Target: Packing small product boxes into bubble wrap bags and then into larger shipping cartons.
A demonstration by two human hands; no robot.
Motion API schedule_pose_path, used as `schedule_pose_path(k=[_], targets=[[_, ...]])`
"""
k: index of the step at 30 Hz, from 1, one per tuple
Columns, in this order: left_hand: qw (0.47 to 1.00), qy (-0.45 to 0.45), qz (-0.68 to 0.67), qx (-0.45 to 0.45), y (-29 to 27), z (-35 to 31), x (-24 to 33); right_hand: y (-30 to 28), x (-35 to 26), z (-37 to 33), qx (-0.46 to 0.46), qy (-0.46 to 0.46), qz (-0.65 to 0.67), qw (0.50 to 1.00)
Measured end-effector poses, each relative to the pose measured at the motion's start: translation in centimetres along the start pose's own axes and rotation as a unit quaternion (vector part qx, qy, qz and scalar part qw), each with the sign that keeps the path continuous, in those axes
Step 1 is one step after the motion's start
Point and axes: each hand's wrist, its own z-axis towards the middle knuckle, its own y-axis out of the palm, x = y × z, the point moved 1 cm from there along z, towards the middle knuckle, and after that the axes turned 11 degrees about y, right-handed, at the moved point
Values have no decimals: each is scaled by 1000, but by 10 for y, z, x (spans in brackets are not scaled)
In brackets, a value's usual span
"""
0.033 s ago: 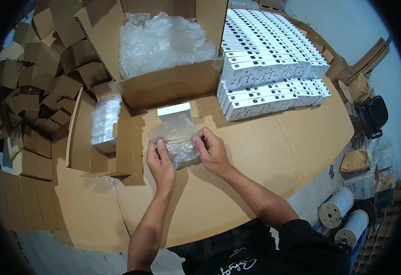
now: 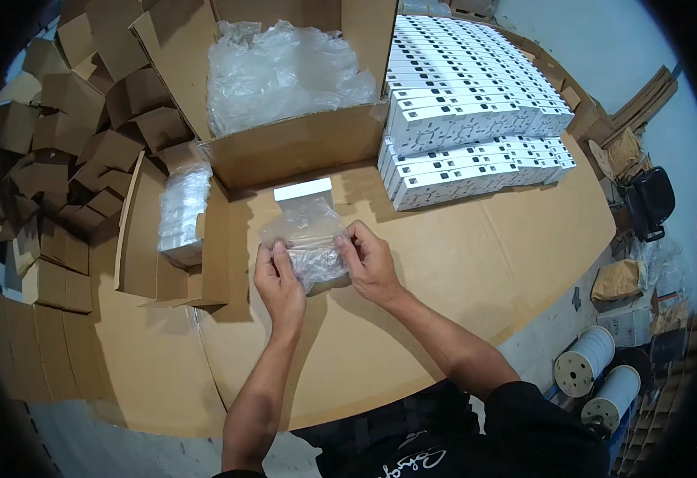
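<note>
On my feed I've got left hand (image 2: 281, 283) and right hand (image 2: 373, 265) out ahead of the black shirt (image 2: 515, 442), close together but apart, both thumbs (image 2: 281, 253) on top, pinching. My left forearm (image 2: 257, 390) reaches almost straight out past it; right forearm (image 2: 452, 338) slants inward.

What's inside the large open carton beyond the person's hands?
A heap of crumpled clear plastic bags shows inside the large open carton; its bottom and anything beneath the heap are covered.

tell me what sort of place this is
Probably a packing area in a workshop or warehouse: stacked white boxes, a large carton of clear plastic, brown cartons heaped at left.
</note>
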Motion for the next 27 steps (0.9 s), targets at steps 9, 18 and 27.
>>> schedule_pose_path(k=[9, 18, 27], targets=[[994, 48, 96, -27, -10, 9, 6, -13, 7, 6, -43, 45, 59, 996], [977, 74, 146, -134, -14, 7, 17, -26, 5, 12, -144, 119, 207, 960], [977, 103, 124, -141, -7, 5, 12, -38, 20, 17, -165, 224, 571, 773]])
